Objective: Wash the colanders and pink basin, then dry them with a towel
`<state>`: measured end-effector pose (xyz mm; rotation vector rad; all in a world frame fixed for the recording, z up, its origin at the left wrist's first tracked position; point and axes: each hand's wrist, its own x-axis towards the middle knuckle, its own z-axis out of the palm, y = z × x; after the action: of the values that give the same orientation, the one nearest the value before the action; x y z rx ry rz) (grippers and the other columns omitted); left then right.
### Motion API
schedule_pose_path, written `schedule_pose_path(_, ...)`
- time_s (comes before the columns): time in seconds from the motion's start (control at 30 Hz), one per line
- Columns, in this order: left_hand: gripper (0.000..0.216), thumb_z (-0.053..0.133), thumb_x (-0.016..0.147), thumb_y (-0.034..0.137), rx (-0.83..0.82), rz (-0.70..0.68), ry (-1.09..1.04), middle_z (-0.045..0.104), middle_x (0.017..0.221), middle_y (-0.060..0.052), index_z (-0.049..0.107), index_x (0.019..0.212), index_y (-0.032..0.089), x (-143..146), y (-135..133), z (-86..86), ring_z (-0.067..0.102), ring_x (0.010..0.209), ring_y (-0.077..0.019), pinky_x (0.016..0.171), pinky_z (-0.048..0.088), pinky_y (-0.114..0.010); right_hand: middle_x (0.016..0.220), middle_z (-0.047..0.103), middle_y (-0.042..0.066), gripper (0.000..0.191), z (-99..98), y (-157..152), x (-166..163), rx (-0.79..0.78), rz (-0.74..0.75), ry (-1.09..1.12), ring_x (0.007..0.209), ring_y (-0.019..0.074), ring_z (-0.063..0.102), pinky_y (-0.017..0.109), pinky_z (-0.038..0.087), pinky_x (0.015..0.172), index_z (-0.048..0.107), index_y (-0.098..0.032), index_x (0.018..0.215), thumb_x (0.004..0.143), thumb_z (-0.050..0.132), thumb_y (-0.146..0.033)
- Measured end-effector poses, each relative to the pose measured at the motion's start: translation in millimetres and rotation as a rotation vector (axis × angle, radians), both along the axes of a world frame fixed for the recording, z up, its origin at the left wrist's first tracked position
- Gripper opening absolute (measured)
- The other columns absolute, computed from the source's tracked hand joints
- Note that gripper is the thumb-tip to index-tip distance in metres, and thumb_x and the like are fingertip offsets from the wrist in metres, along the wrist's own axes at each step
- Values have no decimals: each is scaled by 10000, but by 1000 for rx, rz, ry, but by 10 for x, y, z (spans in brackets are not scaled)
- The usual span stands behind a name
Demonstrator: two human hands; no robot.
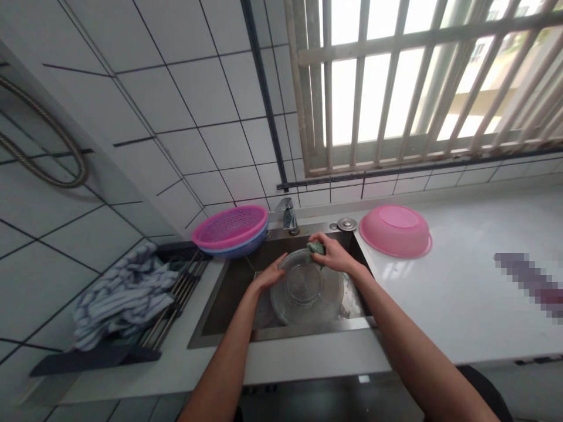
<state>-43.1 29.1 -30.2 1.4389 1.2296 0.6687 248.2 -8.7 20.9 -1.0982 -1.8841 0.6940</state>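
A clear round glass plate with a ringed centre is tilted inside the metal sink. My left hand grips its upper left rim, thumb and fingers closed on the edge. At the top right of the rim, my right hand is closed around a green scrubbing cloth and presses it against the glass. Part of the cloth is hidden under the fingers. Behind the plate stands a chrome faucet; whether water runs from it, I cannot make out.
Left of the faucet, a pink basket sits in a blue basin over the sink corner. An upturned pink basin and a metal drain strainer lie to the right. A striped towel rests by a rack.
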Motion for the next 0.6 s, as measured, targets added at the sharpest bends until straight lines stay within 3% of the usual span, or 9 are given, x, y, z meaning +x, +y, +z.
schedule_pose_path(0.1,722,748,706,163,-203,-43,-59,740,1220,-102,610,1413,218,4,-88,41,710,985,-290,830,569,-366,926,753,60,190,-65,-83,-196,-46,70,-250,806,212,684,279,467,750,726,-214,1039,869,711,-297)
schedule_pose_path(0.17,561,762,749,201,-309,-42,-86,760,985,-67,664,1301,189,20,-132,80,692,785,-225,737,562,-327,862,751,98,141,-151,-82,-235,-119,-52,-422,819,245,700,295,456,745,740,-201,868,893,728,-340)
schedule_pose_path(0.27,424,822,778,305,-392,44,-136,738,870,-56,675,1149,161,39,-152,139,664,682,-184,691,561,-310,853,756,123,232,-234,-31,-190,-228,-269,-506,854,266,720,297,452,741,751,-197,842,933,704,-405)
schedule_pose_path(0.37,540,859,773,430,-517,97,-195,745,900,-68,619,1185,177,50,-145,185,705,693,-215,694,589,-362,851,758,115,315,-234,6,-151,-252,-376,-466,850,258,724,287,449,722,750,-204,856,963,656,-485)
schedule_pose_path(0.47,602,865,775,463,-608,49,-261,746,916,-47,584,1246,215,75,-155,223,738,733,-248,724,606,-411,835,745,92,303,-252,21,-182,-193,-407,-374,841,249,716,279,449,711,723,-205,880,922,701,-504)
schedule_pose_path(0.53,614,852,796,460,-629,6,-326,746,897,-35,571,1298,243,102,-175,245,747,749,-257,751,609,-427,789,716,65,299,-311,42,-224,-198,-408,-256,787,236,700,274,454,683,689,-198,874,876,750,-491)
schedule_pose_path(0.6,597,824,826,478,-655,-25,-385,747,888,-48,584,1317,239,137,-198,256,750,757,-260,772,609,-432,725,669,35,352,-398,79,-269,-303,-379,-55,686,213,671,272,463,626,646,-195,823,856,751,-529)
